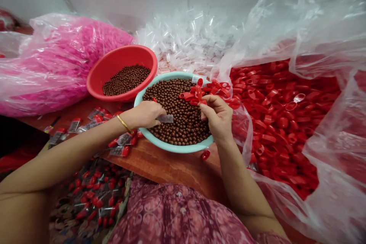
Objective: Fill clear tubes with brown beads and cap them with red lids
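Nearest us, under our left hand (147, 114), filled red-capped tubes (94, 194) already lie done. That hand pinches a clear tube (166, 118) over the teal bowl (171, 148), still full of chocolate balls (183, 126); our right hand (219, 118) grips red caps (197, 95). Beyond sits a red bowl (97, 84).

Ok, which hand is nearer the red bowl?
Left. The left hand, pinching a clear tube, is just beside the red bowl; the right hand, holding red caps, is across the teal bowl.

One red bowl (114, 65), one teal bowl (171, 148), one left hand (147, 114), one right hand (219, 119), one gold bangle (123, 123).
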{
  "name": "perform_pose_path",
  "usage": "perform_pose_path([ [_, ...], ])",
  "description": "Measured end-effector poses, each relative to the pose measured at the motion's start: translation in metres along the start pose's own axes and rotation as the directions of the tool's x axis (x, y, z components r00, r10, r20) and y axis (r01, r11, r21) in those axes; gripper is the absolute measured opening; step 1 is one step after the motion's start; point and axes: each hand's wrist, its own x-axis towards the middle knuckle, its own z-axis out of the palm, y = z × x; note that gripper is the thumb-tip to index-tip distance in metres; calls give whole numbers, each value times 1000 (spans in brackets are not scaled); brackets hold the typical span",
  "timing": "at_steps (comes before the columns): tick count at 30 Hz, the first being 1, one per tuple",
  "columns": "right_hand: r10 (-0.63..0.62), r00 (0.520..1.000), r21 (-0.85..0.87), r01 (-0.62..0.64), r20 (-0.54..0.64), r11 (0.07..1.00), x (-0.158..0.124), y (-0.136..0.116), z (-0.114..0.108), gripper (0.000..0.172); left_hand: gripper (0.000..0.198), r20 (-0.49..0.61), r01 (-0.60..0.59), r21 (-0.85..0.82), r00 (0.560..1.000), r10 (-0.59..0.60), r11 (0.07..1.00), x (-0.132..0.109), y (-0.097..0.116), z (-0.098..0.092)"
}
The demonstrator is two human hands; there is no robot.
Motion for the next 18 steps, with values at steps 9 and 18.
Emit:
perform_pose_path([
  [9, -24, 1000, -20, 24, 15, 1000, 0, 1, -1, 9, 25, -127, -44, 182, 990, 67, 982, 1, 13, 8],
  [18, -8, 1000, -39, 8, 11, 999, 2, 2, -2, 10, 27, -91, 23, 22, 996, -21, 999, 46, 42, 10],
])
